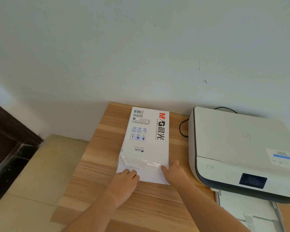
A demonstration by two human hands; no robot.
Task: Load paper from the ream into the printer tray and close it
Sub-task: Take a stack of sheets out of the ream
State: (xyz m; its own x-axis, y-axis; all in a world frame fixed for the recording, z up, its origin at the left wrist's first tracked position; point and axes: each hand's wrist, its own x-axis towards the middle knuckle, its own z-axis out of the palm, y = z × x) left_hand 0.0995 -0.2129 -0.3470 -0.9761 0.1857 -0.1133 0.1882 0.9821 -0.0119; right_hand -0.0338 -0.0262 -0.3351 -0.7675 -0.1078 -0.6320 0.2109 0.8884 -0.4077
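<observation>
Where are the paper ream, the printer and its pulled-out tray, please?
paper ream [147, 139], head view, on the printed wrapper's middle.
printer [233, 139], head view, on the flat top lid.
tray [244, 208], head view, on its open floor below the printer's front.

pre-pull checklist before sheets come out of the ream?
1. Ream flat on the table, open end toward the person: ok.
2. Sheets exposed at the open end: ok.
3. Left hand on the sheets: ok.
4. Right hand at the sheets' right edge; actual grip: cannot tell.
5. Printer tray pulled out: ok.
6. Room in the tray: cannot tell.
</observation>
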